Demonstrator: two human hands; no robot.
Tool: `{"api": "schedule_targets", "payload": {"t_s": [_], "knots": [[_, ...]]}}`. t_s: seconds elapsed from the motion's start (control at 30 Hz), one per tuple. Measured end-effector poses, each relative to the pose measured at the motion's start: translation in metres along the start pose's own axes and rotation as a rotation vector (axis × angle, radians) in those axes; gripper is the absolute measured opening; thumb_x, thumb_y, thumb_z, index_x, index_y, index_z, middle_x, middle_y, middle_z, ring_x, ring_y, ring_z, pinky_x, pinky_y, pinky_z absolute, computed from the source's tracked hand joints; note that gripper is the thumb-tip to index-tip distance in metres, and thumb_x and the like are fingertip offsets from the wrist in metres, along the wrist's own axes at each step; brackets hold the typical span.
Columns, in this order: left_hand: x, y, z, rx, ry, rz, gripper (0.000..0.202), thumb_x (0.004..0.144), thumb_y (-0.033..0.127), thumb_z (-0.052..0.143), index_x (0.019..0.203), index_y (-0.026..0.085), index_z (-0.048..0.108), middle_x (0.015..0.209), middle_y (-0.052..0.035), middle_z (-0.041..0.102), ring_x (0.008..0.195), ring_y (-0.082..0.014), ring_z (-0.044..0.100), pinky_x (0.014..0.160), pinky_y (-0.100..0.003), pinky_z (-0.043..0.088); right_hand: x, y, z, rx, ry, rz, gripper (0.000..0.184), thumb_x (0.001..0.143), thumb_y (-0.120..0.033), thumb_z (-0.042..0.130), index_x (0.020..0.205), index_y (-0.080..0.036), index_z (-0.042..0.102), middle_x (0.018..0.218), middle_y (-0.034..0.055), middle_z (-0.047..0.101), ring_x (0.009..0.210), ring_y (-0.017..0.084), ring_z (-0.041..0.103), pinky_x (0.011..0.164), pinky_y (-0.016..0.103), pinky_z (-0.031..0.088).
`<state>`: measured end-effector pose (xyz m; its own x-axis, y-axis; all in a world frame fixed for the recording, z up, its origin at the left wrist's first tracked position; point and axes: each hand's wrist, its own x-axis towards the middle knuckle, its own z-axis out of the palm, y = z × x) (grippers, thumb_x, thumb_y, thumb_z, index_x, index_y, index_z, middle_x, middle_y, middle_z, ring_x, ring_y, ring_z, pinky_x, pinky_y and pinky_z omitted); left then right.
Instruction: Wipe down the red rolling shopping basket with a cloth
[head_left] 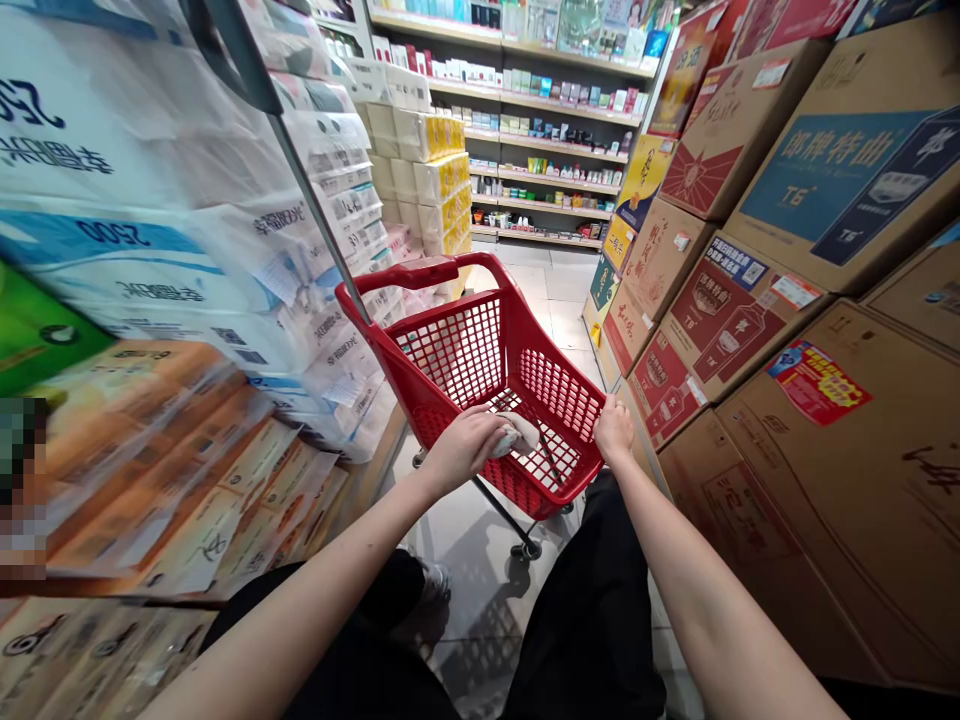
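Observation:
A red plastic shopping cart (551, 345) with a lattice basket stands tilted in front of my legs. My right hand (615, 430) is closed round the rim at the basket's right near corner. Over the basket's near left side, my left hand (471, 447) is closed on a crumpled whitish bundle (519, 434); it looks like cloth or tissue, but I cannot tell which. The cart's red handle (409, 275) is at its far left side, beside a grey metal pole (311, 200). Through the lattice of the basket, pale floor shows.
Plastic-wrapped paper packs (187, 250) are stacked high along the left, with orange packs (142, 430) lower down. Cardboard cartons (825, 400) form a wall close on the right. Ahead, a tiled aisle (555, 285) leads to shelves (540, 135) of small boxed goods.

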<state>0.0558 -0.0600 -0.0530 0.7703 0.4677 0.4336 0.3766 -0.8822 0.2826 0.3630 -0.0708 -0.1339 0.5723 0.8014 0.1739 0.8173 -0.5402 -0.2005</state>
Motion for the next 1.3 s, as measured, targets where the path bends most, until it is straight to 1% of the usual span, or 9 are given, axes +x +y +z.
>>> {"api": "schedule_targets", "payload": {"t_s": [0.1,0.17,0.27,0.4,0.57,0.77,0.93,1.1,1.3], "knots": [[-0.002,0.003,0.009,0.061,-0.120,0.104,0.030,0.098,0.031,0.036,0.116,0.021,0.057,0.119,-0.0054,0.064,0.115,-0.0160,0.054,0.109,-0.038,0.031,-0.001,0.003,-0.001,0.015,-0.004,-0.002,0.032,0.089,-0.012,0.039,0.121,-0.016,0.048,0.117,0.0148,0.058,0.111,0.024,0.052,0.084,0.030,0.041],[-0.003,0.006,0.016,0.140,-0.204,0.169,0.032,0.095,0.037,0.043,0.120,0.021,0.056,0.117,-0.0074,0.063,0.117,-0.0196,0.052,0.108,-0.039,0.032,-0.001,0.004,-0.001,0.017,0.000,-0.008,0.034,0.089,-0.013,0.041,0.121,-0.016,0.048,0.118,0.0145,0.057,0.111,0.025,0.052,0.084,0.030,0.041],[-0.004,0.008,0.024,0.247,-0.222,0.226,0.037,0.093,0.038,0.047,0.124,0.020,0.053,0.108,-0.0089,0.062,0.106,-0.0208,0.054,0.104,-0.040,0.034,-0.002,0.005,-0.001,0.018,0.005,-0.004,0.033,0.088,-0.014,0.044,0.120,-0.016,0.049,0.118,0.0138,0.058,0.110,0.025,0.053,0.082,0.030,0.041],[-0.003,0.004,0.026,0.339,-0.219,0.315,0.029,0.096,0.026,0.042,0.122,0.020,0.053,0.102,-0.0073,0.062,0.097,-0.0188,0.054,0.094,-0.034,0.037,-0.003,0.006,-0.002,0.023,-0.007,0.021,0.033,0.087,-0.017,0.047,0.120,-0.015,0.049,0.116,0.0147,0.058,0.107,0.024,0.055,0.082,0.030,0.042],[-0.003,-0.001,0.027,0.410,-0.206,0.299,0.024,0.094,0.016,0.043,0.114,0.019,0.055,0.099,-0.0061,0.061,0.093,-0.0181,0.054,0.088,-0.032,0.037,-0.006,0.005,-0.003,0.057,0.014,0.016,0.034,0.086,-0.014,0.046,0.119,-0.016,0.050,0.114,0.0133,0.059,0.105,0.024,0.056,0.082,0.030,0.042],[-0.004,-0.008,0.027,0.443,-0.181,0.271,0.017,0.094,0.020,0.042,0.101,0.018,0.057,0.093,-0.0067,0.060,0.088,-0.0185,0.053,0.085,-0.033,0.036,-0.005,0.000,0.001,0.069,0.000,0.056,0.031,0.086,-0.014,0.045,0.116,-0.014,0.051,0.114,0.0143,0.058,0.107,0.025,0.055,0.083,0.031,0.041],[-0.004,-0.012,0.028,0.508,-0.192,0.215,0.017,0.094,0.019,0.039,0.096,0.018,0.056,0.091,-0.0070,0.058,0.087,-0.0196,0.051,0.083,-0.034,0.036,-0.004,-0.006,0.001,0.079,-0.025,0.086,0.031,0.088,-0.015,0.042,0.118,-0.015,0.050,0.117,0.0150,0.057,0.108,0.025,0.054,0.083,0.031,0.042],[-0.002,-0.007,0.032,0.516,-0.200,0.220,0.017,0.095,0.021,0.039,0.096,0.018,0.055,0.092,-0.0071,0.058,0.085,-0.0199,0.050,0.082,-0.034,0.036,-0.006,-0.003,-0.002,0.076,-0.020,0.075,0.032,0.087,-0.018,0.044,0.118,-0.014,0.050,0.118,0.0157,0.056,0.111,0.026,0.052,0.087,0.032,0.040],[-0.002,0.004,0.037,0.467,-0.198,0.205,0.014,0.092,0.018,0.042,0.099,0.019,0.055,0.094,-0.0074,0.057,0.086,-0.0197,0.050,0.082,-0.035,0.036,-0.016,0.007,-0.002,0.073,0.055,0.052,0.037,0.088,-0.019,0.041,0.124,-0.013,0.048,0.121,0.0171,0.054,0.114,0.027,0.049,0.093,0.034,0.037]]}}
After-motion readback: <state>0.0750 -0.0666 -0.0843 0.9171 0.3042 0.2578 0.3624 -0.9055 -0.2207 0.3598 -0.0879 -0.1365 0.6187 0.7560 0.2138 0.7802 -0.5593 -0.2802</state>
